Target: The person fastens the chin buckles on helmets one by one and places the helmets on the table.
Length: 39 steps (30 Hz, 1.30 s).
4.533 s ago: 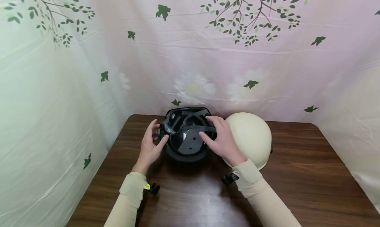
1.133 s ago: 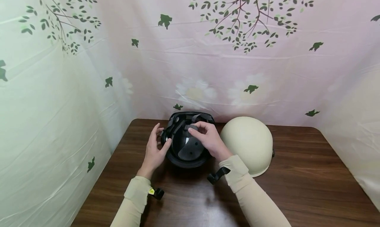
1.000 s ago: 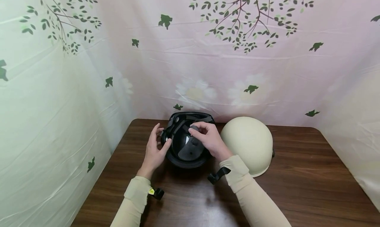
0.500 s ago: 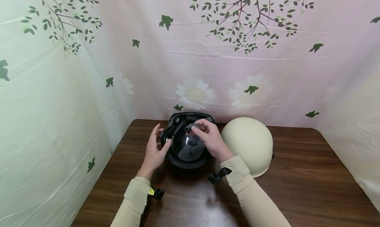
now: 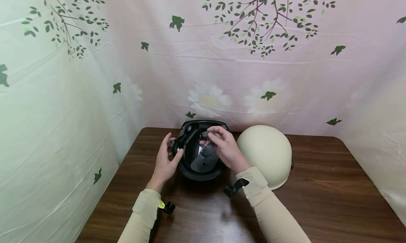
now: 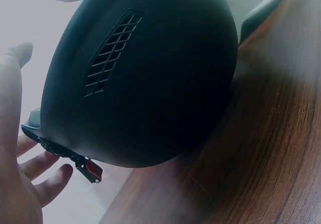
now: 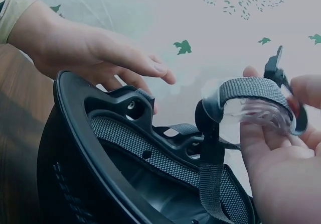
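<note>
A black helmet (image 5: 199,176) lies upside down on the table, its padded hollow facing up. My right hand (image 5: 229,148) is over the hollow and grips the grey chin strap (image 7: 253,88). Clear plastic (image 7: 251,114) sits under the strap's loop, and a black buckle (image 7: 273,66) sticks up beside the thumb. My left hand (image 5: 165,162) is at the helmet's left side, fingers loosely spread at the rim and thumb standing off. In the left wrist view, a black and red buckle end (image 6: 90,170) dangles from the rim close to those fingertips.
A cream helmet (image 5: 265,155) sits dome up, right beside the black one and close to my right forearm. Both stand on a dark brown wooden table (image 5: 330,186). A printed fabric curtain (image 5: 222,70) hangs behind the table's far edge and along its sides.
Earlier, both hands were at the helmet's sides. My right hand then moved in to the strap, and over the last second it has lifted and turned it slightly. My left hand stays put.
</note>
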Each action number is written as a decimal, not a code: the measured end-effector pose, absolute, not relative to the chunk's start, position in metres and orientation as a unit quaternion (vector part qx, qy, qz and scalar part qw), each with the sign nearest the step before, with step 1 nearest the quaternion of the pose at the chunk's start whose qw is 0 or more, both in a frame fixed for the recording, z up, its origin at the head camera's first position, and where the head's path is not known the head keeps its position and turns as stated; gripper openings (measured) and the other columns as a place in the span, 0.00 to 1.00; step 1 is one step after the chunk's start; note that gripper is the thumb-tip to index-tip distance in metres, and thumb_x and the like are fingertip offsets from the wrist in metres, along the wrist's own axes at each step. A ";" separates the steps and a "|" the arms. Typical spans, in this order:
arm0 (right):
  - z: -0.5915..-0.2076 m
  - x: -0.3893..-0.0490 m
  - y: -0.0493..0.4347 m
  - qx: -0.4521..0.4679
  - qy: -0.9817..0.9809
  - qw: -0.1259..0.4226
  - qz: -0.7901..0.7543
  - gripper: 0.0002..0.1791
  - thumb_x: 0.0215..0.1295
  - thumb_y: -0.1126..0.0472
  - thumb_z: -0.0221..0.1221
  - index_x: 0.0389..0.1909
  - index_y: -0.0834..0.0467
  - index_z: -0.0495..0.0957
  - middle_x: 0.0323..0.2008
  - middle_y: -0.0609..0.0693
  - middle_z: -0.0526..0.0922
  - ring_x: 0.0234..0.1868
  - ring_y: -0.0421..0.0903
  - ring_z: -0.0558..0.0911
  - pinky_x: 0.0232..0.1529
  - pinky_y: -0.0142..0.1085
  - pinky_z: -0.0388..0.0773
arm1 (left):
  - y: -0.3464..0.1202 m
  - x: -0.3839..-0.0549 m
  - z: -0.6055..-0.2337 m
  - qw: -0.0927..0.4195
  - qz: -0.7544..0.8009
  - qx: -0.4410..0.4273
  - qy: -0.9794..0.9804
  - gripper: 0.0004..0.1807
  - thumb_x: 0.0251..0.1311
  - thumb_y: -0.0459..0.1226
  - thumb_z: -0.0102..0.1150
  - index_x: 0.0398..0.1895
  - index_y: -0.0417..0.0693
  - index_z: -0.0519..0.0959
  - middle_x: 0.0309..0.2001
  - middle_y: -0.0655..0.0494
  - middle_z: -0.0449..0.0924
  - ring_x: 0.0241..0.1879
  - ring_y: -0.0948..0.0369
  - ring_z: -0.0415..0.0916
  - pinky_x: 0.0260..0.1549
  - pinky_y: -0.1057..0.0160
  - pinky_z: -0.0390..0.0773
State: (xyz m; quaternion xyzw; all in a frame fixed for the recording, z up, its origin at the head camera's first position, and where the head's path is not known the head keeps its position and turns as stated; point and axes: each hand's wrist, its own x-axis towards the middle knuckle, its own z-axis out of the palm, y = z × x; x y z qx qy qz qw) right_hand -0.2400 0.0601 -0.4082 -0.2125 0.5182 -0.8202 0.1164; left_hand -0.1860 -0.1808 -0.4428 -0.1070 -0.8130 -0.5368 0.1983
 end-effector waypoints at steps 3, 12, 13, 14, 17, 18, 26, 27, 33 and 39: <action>-0.409 -0.241 0.060 -0.195 0.530 0.123 -0.816 0.16 0.82 0.67 0.51 0.64 0.67 0.70 0.34 0.49 0.81 0.44 0.46 0.90 0.46 0.35 0.84 | -0.181 -0.187 -0.444 0.199 -0.537 -0.106 -0.813 0.39 0.73 0.34 0.61 0.82 0.44 0.55 0.71 0.38 0.67 0.67 0.40 0.68 0.58 0.35 0.74; -0.410 -0.242 0.061 -0.183 0.528 0.131 -0.819 0.18 0.81 0.67 0.53 0.66 0.67 0.73 0.40 0.50 0.80 0.45 0.45 0.89 0.44 0.33 0.83 | -0.180 -0.188 -0.443 0.196 -0.541 -0.103 -0.811 0.39 0.73 0.34 0.62 0.82 0.43 0.56 0.71 0.39 0.68 0.65 0.41 0.69 0.58 0.38 0.75; -0.410 -0.242 0.061 -0.186 0.525 0.129 -0.820 0.18 0.80 0.68 0.55 0.66 0.67 0.74 0.39 0.50 0.80 0.44 0.44 0.89 0.44 0.33 0.83 | -0.180 -0.188 -0.442 0.195 -0.541 -0.102 -0.812 0.39 0.73 0.34 0.62 0.82 0.43 0.56 0.71 0.39 0.68 0.65 0.42 0.69 0.58 0.37 0.75; -0.410 -0.241 0.061 -0.190 0.522 0.127 -0.822 0.18 0.78 0.69 0.56 0.65 0.67 0.74 0.38 0.49 0.82 0.44 0.44 0.89 0.44 0.33 0.84 | -0.180 -0.188 -0.442 0.195 -0.543 -0.101 -0.810 0.39 0.73 0.34 0.62 0.82 0.43 0.56 0.71 0.39 0.68 0.64 0.42 0.69 0.58 0.37 0.75; -0.410 -0.240 0.061 -0.202 0.520 0.122 -0.821 0.22 0.73 0.74 0.59 0.66 0.71 0.72 0.36 0.47 0.84 0.41 0.43 0.88 0.43 0.33 0.85 | -0.180 -0.187 -0.441 0.191 -0.545 -0.098 -0.810 0.38 0.73 0.34 0.61 0.81 0.44 0.57 0.70 0.39 0.68 0.63 0.41 0.70 0.58 0.37 0.74; -0.411 -0.240 0.061 -0.202 0.523 0.119 -0.820 0.24 0.72 0.75 0.60 0.67 0.71 0.72 0.36 0.47 0.84 0.39 0.42 0.87 0.43 0.33 0.85 | -0.180 -0.188 -0.441 0.190 -0.543 -0.097 -0.812 0.38 0.73 0.34 0.61 0.81 0.43 0.57 0.70 0.39 0.68 0.63 0.41 0.70 0.58 0.37 0.75; -0.415 -0.241 0.060 -0.194 0.534 0.118 -0.815 0.22 0.67 0.78 0.62 0.60 0.64 0.77 0.60 0.51 0.70 0.36 0.43 0.77 0.37 0.33 0.83 | -0.189 -0.205 -0.469 0.186 -0.528 -0.087 -0.824 0.39 0.74 0.34 0.60 0.83 0.46 0.54 0.72 0.38 0.66 0.64 0.42 0.70 0.59 0.39 0.75; -0.414 -0.241 0.060 -0.191 0.532 0.118 -0.816 0.21 0.67 0.78 0.62 0.59 0.62 0.77 0.59 0.53 0.70 0.35 0.43 0.77 0.37 0.33 0.83 | -0.191 -0.207 -0.472 0.186 -0.528 -0.087 -0.824 0.39 0.74 0.35 0.60 0.83 0.48 0.54 0.73 0.39 0.66 0.64 0.42 0.70 0.59 0.39 0.75; -0.414 -0.240 0.062 -0.188 0.527 0.114 -0.821 0.21 0.67 0.78 0.62 0.59 0.63 0.76 0.61 0.52 0.68 0.34 0.42 0.78 0.38 0.32 0.83 | -0.196 -0.212 -0.478 0.181 -0.540 -0.091 -0.817 0.39 0.75 0.40 0.62 0.83 0.59 0.56 0.73 0.43 0.67 0.60 0.44 0.72 0.59 0.39 0.76; -0.413 -0.237 0.064 -0.197 0.511 0.109 -0.829 0.20 0.66 0.80 0.61 0.54 0.59 0.79 0.58 0.54 0.75 0.31 0.43 0.77 0.37 0.32 0.80 | -0.197 -0.214 -0.477 0.164 -0.547 -0.088 -0.817 0.38 0.77 0.46 0.59 0.83 0.62 0.54 0.75 0.45 0.67 0.63 0.45 0.76 0.62 0.39 0.76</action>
